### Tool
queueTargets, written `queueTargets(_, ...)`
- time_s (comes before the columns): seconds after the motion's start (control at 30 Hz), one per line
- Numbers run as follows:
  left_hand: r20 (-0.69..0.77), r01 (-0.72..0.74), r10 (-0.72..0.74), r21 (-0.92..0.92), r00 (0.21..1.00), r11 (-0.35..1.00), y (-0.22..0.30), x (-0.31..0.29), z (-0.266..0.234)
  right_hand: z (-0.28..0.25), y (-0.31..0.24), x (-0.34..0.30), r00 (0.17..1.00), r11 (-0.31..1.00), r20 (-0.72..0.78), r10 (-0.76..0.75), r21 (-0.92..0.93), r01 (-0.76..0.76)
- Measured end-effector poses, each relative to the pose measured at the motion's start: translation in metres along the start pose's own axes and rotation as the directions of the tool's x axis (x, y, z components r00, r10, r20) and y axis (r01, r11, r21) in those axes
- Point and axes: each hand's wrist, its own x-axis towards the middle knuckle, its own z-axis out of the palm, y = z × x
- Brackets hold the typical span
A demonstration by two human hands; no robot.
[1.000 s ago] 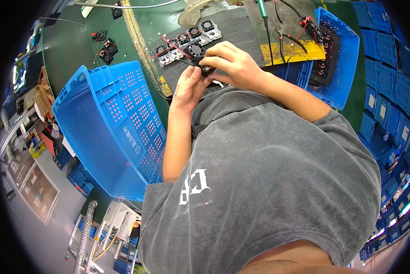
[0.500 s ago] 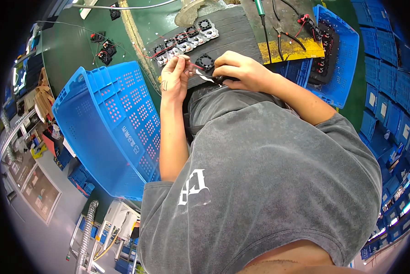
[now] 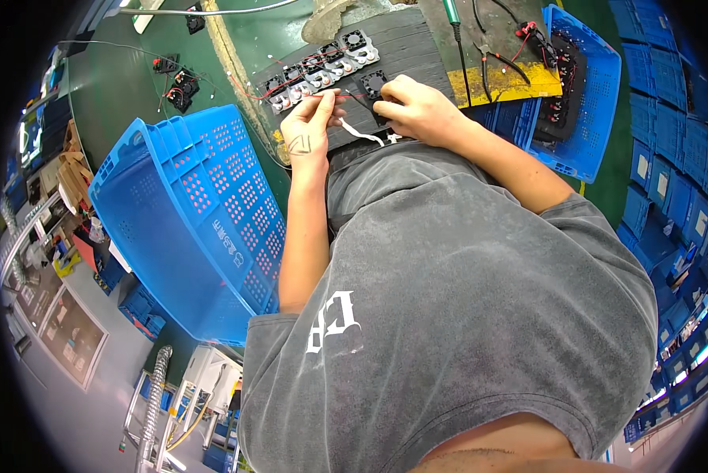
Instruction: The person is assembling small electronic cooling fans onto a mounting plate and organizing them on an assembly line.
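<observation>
A small black cooling fan (image 3: 373, 84) lies on the dark board (image 3: 407, 43) in front of me. My right hand (image 3: 421, 112) is closed on the fan's near right edge, its fingertips partly hidden. Thin red wires (image 3: 352, 96) run from the fan to my left hand (image 3: 310, 126), whose thumb and forefinger pinch them. Below the wires a white strip (image 3: 360, 132) curves toward my lap. Just beyond my left hand, a row of several black fans on light-coloured brackets (image 3: 320, 72), joined by red wires, rests on the board.
A large blue crate (image 3: 204, 221) stands on my left. At the right, another blue crate (image 3: 606, 87) holds black parts. Pliers (image 3: 492, 59) and a green-handled tool with a black cord (image 3: 452, 14) lie at the far right. More fans (image 3: 183, 91) sit on the green surface at far left.
The fan has shifted right and farther from me with my right hand. My left hand has turned and moved slightly right, and the red wires now stretch straighter between the hands.
</observation>
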Motion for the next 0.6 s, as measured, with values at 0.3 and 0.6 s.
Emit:
queueTargets(0.3,0.091,0.051,-0.052,0.016,0.994,0.999,-0.004,0.050,0.014,0.001,0.054,-0.002,0.998,0.970,0.031,0.051,-0.239,-0.042)
queueTargets(0.6,-0.176,0.177,-0.223,-0.247,0.959,0.953,-0.040,0.117,0.023,0.020,0.118,0.039,0.975,0.924,0.063,0.214,-0.336,-0.181)
